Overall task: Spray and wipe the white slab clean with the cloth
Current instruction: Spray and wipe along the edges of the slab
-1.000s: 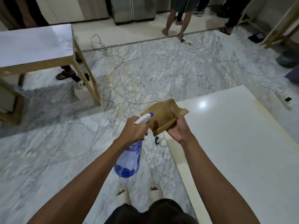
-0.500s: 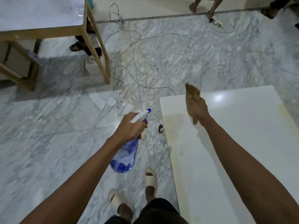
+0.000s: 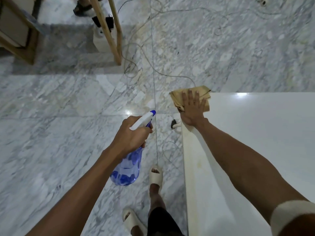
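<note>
From the head camera, the white slab fills the right side of the view, its long left edge running from the bottom of the frame up toward the top, with its far corner at the upper middle. The tan cloth lies flat on that far left corner, slightly overhanging the slab's edges. The right hand presses down on the cloth with its fingers straight and spread, palm flat, pointing away from the person. A pale band wraps the right upper arm at the lower right. The left hand holds the spray bottle out over the marble floor, left of the slab and apart from it, its fingers curled round the neck under the white trigger head. The blue nozzle tip points up and to the right, toward the cloth corner, while the bottle's long axis hangs down and slightly left. The clear blue bottle holds a small amount of liquid at its base. Below, two feet in cream slides stand on the floor just beside the slab's edge. Thin cables trail across the marble, and a small dark plug lies near the slab corner. Wooden table legs stand at the upper left, well apart from the slab.
</note>
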